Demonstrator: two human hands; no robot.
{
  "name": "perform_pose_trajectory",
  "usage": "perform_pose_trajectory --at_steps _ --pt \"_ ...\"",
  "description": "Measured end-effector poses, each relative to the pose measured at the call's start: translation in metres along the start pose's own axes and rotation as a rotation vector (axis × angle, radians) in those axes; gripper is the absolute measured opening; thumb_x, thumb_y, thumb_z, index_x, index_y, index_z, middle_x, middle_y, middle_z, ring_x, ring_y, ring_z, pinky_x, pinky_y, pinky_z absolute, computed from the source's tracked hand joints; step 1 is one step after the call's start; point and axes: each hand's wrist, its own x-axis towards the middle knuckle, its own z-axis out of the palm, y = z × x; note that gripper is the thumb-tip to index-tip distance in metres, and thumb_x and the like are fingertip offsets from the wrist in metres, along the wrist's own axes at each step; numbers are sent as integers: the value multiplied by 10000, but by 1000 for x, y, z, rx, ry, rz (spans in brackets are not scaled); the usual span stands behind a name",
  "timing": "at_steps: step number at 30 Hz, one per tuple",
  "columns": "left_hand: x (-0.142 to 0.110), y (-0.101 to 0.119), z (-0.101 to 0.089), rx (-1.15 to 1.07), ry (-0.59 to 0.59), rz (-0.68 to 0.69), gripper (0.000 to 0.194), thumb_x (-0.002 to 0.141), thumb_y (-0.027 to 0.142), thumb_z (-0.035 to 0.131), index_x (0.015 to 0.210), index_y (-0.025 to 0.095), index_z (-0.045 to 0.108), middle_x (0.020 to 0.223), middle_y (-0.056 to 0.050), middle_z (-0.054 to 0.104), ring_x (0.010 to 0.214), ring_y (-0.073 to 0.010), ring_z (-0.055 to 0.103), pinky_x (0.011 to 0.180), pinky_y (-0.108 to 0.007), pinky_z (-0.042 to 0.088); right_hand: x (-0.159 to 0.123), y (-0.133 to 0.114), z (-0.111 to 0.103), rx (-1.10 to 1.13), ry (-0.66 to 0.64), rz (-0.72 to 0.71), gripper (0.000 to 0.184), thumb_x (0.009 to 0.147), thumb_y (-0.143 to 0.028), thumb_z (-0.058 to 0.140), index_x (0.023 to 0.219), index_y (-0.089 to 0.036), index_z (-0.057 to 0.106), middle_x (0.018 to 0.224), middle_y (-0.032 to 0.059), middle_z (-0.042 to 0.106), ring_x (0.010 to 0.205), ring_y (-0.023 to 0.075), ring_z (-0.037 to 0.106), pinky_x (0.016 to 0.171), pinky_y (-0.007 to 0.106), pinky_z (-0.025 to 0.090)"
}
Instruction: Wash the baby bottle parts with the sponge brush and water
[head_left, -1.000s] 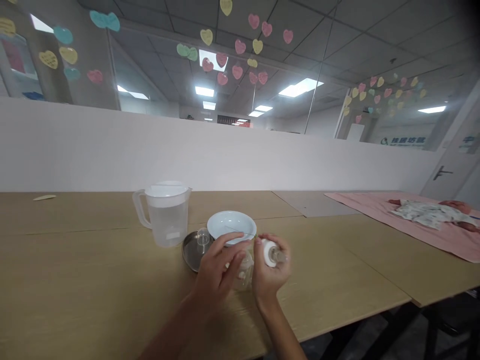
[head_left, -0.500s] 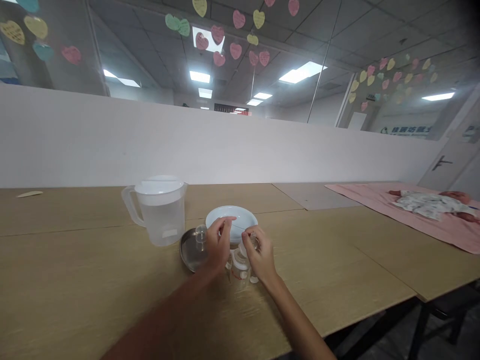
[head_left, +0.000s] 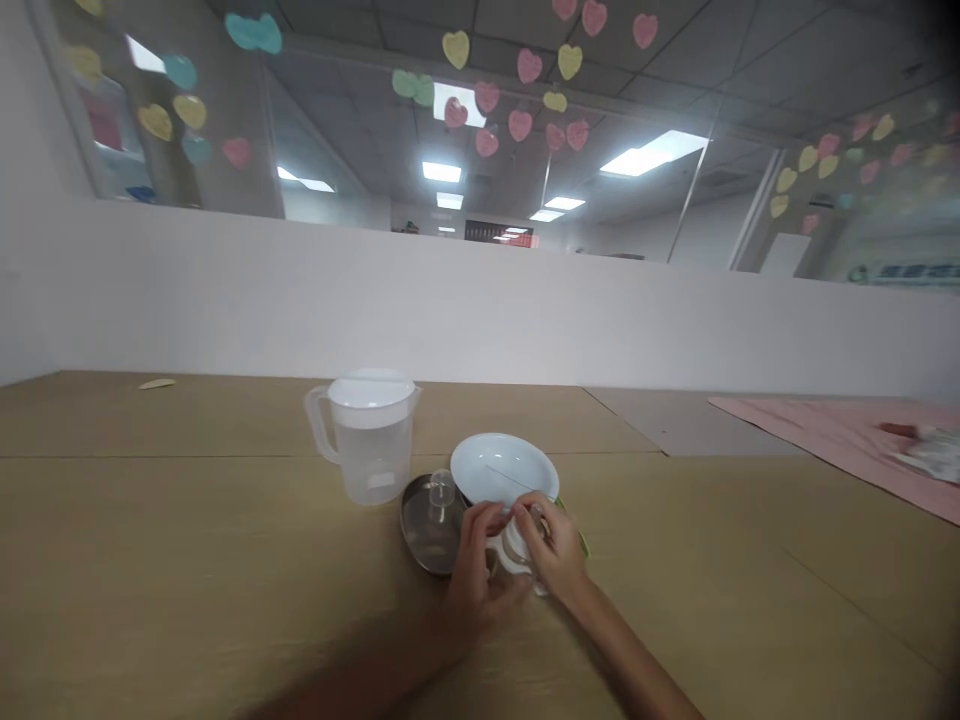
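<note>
Since the frame 0.5 s earlier, the whole scene has shifted toward the right of the frame, and the left hand (head_left: 472, 575) has drawn back from over the white bowl (head_left: 480, 452) to its near rim. The 2 hands are now close together at lower centre, fingertips almost meeting. The right hand (head_left: 555, 548) is bent around a small clear piece (head_left: 537, 516), thumb and forefinger pinched; the left has its fingers curled, and whether it grips anything cannot be told. A thin rod (head_left: 507, 476) shows across the bowl, its lower end near the right fingertips. Directly below the hands is a clear bottle (head_left: 516, 550), largely hidden by them. A strip of green edge (head_left: 584, 543) shows just beside the right hand. Left of the bowl, a round metal tray (head_left: 426, 552) carries 1 small clear cup (head_left: 442, 488). Behind the tray stands a lidded translucent pitcher (head_left: 371, 440), upright, handle toward frame left, partly filled. Further left on the tabletop (head_left: 225, 540) lies 1 flat pale piece (head_left: 157, 384). A pink cloth (head_left: 802, 430) covers the surface at far right. Heart-shaped notes (head_left: 520, 125) are stuck to the glass above.
</note>
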Motion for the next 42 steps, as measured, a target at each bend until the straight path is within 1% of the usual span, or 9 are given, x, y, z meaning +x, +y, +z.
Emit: perform_pose_trajectory --at_steps 7,10,14,19,25,29,32,38,42 --pt "-4 -3 6 125 35 2 713 623 103 627 1270 209 344 1188 -119 453 1064 -248 520 903 -387 474 -10 6 3 -87 50 -221 169 882 -279 462 803 -192 583 737 23 629 686 153 583 630 259 434" --pt "-4 -4 7 148 39 3 671 630 122 622 1245 206 368 1166 -114 471 1048 -244 531 889 -382 479 -15 8 5 -96 95 -249 152 876 -256 460 805 -191 578 761 41 619 723 166 577 663 282 445" --pt "-1 -4 8 188 61 13 583 685 164 605 1224 185 386 1170 -123 479 1048 -239 526 886 -381 466 -19 10 4 -107 167 -273 205 874 -275 443 912 -166 612 848 83 627 796 186 580 707 317 458" --pt "7 -5 7 210 38 -9 512 746 237 602 1213 177 400 1154 -126 502 1035 -229 538 862 -367 468 -18 14 6 -76 270 -251 286 892 -295 388 874 -175 647 813 66 650 781 180 588 726 326 444" --pt "8 -11 8 184 53 -12 454 730 256 647 1121 182 426 1081 -94 536 1008 -219 552 859 -358 467 -17 25 15 28 476 -40 362 921 -329 344 665 -176 549 635 10 550 632 133 516 626 273 408" --pt "7 -11 9 169 56 -38 459 734 267 639 1123 186 409 1085 -93 527 992 -214 555 843 -350 470 -18 21 11 -86 470 -191 312 896 -294 368 643 -185 513 638 13 509 644 139 480 622 283 391" --pt "8 -8 9 158 115 -35 476 710 278 650 1102 200 391 1087 -94 490 991 -224 542 848 -366 471 -21 14 8 -165 439 -290 270 862 -265 384 653 -188 538 702 42 541 697 157 505 652 309 413" --pt "11 -1 6 217 149 11 290 718 260 610 959 231 451 967 -62 500 913 -232 536 790 -369 479 -23 8 8 -292 391 -489 167 804 -261 439 798 -204 596 849 58 590 794 187 548 754 378 414" --pt "11 0 5 228 138 9 298 737 280 606 1002 206 490 965 -72 532 887 -224 554 758 -355 486 -17 12 8 -258 401 -313 306 845 -275 407 1111 -189 533 1046 92 604 979 221 550 884 437 380"
